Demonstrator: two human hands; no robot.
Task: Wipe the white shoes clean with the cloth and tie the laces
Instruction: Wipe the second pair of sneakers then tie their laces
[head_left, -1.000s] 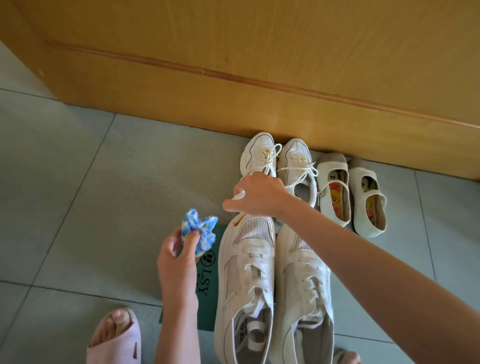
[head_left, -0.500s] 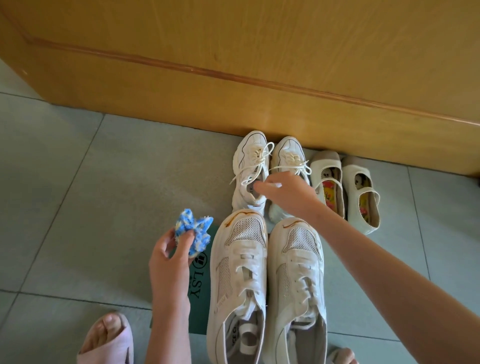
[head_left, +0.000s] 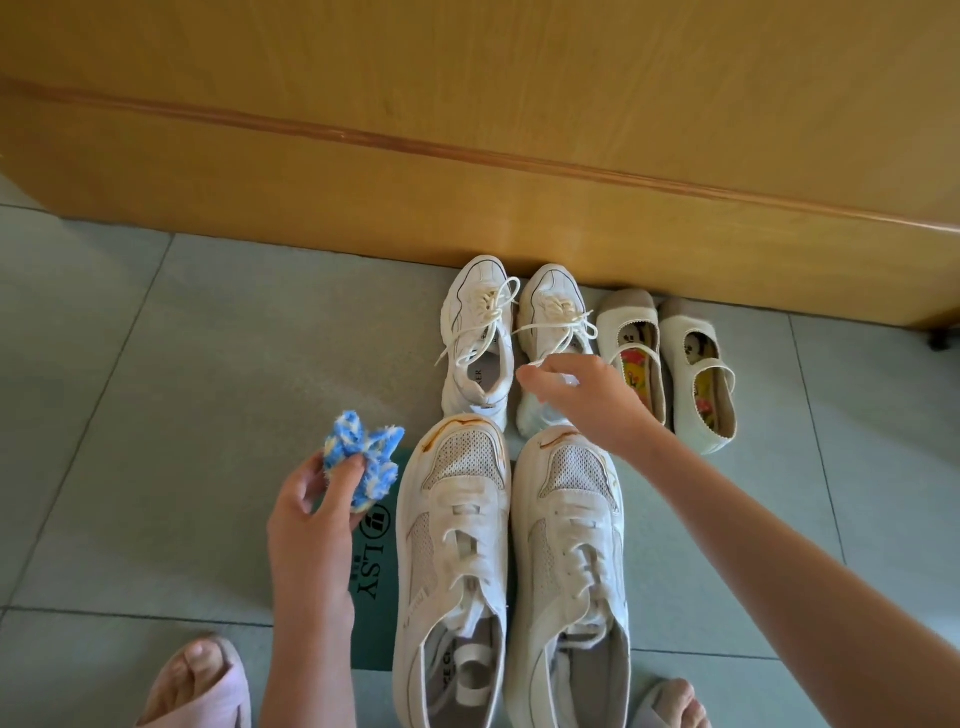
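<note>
The left hand (head_left: 311, 530) pinches the bunched cloth (head_left: 363, 460) beside the stained big shoes (head_left: 457, 525) on the floor (head_left: 156, 415). The right hand (head_left: 582, 397) hovers, curled, over a small sneaker (head_left: 545, 288); I cannot tell whether it grips the lace (head_left: 558, 327). A careless tug could loosen it or drag the sneaker.

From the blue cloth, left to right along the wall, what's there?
Fluffy blue-and-white cloth in the left hand, white lace-up sneaker, second white lace-up sneaker under the right hand, cream strap shoe, matching cream strap shoe.
</note>
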